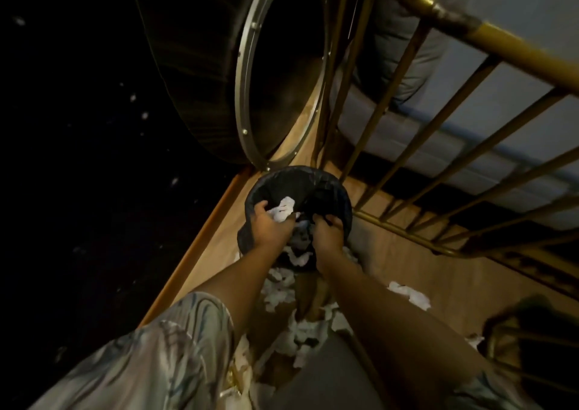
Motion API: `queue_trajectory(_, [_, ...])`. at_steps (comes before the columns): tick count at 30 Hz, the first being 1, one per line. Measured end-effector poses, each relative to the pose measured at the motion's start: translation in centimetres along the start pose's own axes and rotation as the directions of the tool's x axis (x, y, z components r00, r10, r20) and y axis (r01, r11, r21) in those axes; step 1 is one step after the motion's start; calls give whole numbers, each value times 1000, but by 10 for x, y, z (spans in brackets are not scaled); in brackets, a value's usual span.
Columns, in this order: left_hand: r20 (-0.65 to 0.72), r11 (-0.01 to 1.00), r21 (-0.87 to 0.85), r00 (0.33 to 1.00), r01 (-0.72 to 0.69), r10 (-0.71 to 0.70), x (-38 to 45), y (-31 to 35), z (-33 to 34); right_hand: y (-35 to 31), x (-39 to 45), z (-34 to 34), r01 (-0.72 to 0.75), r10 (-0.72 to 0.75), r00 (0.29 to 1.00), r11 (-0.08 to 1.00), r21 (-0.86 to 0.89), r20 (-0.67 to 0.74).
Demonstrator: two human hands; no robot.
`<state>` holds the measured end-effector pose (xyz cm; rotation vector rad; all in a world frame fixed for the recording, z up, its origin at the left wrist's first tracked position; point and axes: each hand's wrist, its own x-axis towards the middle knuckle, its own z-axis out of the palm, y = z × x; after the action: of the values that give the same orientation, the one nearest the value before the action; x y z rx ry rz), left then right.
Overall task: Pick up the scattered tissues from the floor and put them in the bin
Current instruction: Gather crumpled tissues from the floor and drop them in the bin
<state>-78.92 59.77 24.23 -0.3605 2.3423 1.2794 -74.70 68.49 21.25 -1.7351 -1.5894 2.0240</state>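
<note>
A small round bin (340,199) lined with a black bag stands on the wooden floor just ahead of me. My left hand (270,225) reaches over its near rim, closed around a crumpled white tissue (283,209) held above the opening. My right hand (327,233) grips the black bag liner at the near right rim. Several crumpled white tissues (282,290) lie on the floor between my arms, and one more tissue (410,295) lies to the right.
A large dark round object with a metal ring (250,96) leans just behind the bin. A gold metal railing (463,134) runs along the right, with a bed behind it. A dark speckled surface (94,159) fills the left. A dark stool frame (532,340) sits at right.
</note>
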Motion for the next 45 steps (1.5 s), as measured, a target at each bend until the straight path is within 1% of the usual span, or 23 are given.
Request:
queue_trajectory(3, [26,998,-56,1000,12,-11,-14,1,-9,1,-13,-10,25,-24,999,1000,18,-46])
queue_trajectory(6, [121,992,-122,992,38,-23,-32,5,-25,-3,-34,-22,15,-15,1000,1000,-17,-25])
queue_trajectory(8, [149,990,-137,989,31,-10,-50,7,-40,-6,-54,-27,32,-33,999,998,-45,-26])
queue_trajectory(10, [158,996,-79,986,-48,60,-71,4,-59,-6,-81,-32,124,-127,992,985,-120,-19])
queue_trajectory(12, [208,984,62,967,-166,150,-96,-2,-82,-6,-118,-40,238,-239,971,945,-226,22])
queue_trajectory(14, [291,919,239,926,-312,239,-123,-10,-106,-3,-157,-49,377,-371,924,851,-366,90])
queue_trajectory(17, [395,808,397,876,-435,277,-170,-21,-143,4,-217,-67,541,-522,826,626,-561,213])
queue_trajectory(20, [468,682,507,833,-527,295,-224,-26,-184,9,-279,-92,583,-519,788,456,-672,331])
queue_trajectory(23, [490,561,576,801,-594,344,-282,-28,-225,14,-348,-121,621,-532,733,269,-736,424])
queue_trajectory(26, [480,494,613,787,-617,387,-344,-33,-263,27,-419,-148,640,-574,684,179,-747,449])
queue_trajectory(29, [484,466,619,774,-633,408,-405,-43,-291,49,-478,-175,634,-593,667,134,-762,451])
queue_trajectory(32, [489,491,609,782,-623,386,-460,-62,-307,77,-526,-200,619,-583,676,119,-776,450])
queue_trajectory(35, [503,526,604,799,-598,330,-507,-90,-312,112,-562,-222,588,-518,721,104,-802,461])
queue_trajectory(39, [535,521,628,807,-578,251,-555,-135,-305,165,-589,-249,555,-445,772,126,-822,453])
queue_trajectory(43, [541,575,619,821,-535,182,-586,-187,-295,223,-603,-268,491,-306,847,134,-861,435])
queue_trajectory(45, [546,590,625,826,-512,139,-599,-214,-290,257,-606,-275,451,-242,881,171,-876,407])
